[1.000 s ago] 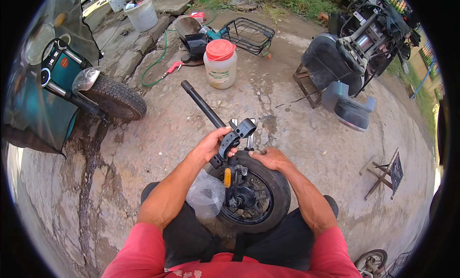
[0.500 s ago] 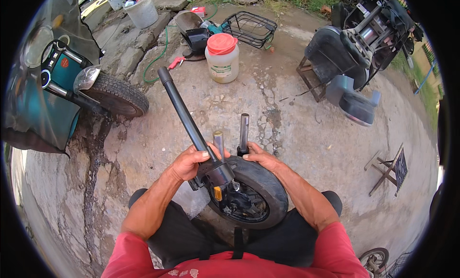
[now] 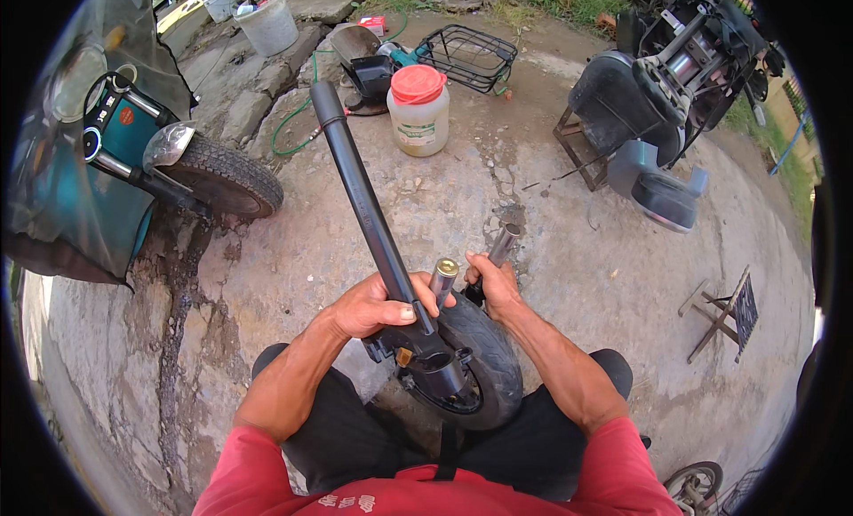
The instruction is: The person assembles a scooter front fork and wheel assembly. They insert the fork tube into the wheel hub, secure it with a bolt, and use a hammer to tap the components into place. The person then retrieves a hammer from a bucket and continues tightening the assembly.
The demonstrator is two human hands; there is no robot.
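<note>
My left hand is wrapped round a long black steering stem, which leans away to the upper left. At the stem's lower end sits a black clamp with a round open ring and a small orange reflector. Beside my left fingertips rises a metal fork tube with a brass-coloured top. My right hand is closed round the other fork leg, its shiny tube tilting right. Both legs stand by a small wheel with a black tyre, between my knees. The clamp hides part of the wheel.
A clear jar with a red lid stands ahead, near a black wire basket. A covered teal vehicle's front wheel is at left. At right are a partly dismantled scooter and a low stool. The concrete is cracked.
The stem and clamp have moved right and nearer to me. My right hand has gone from resting at the fork leg's base to gripping it, and both fork tubes now lean right.
</note>
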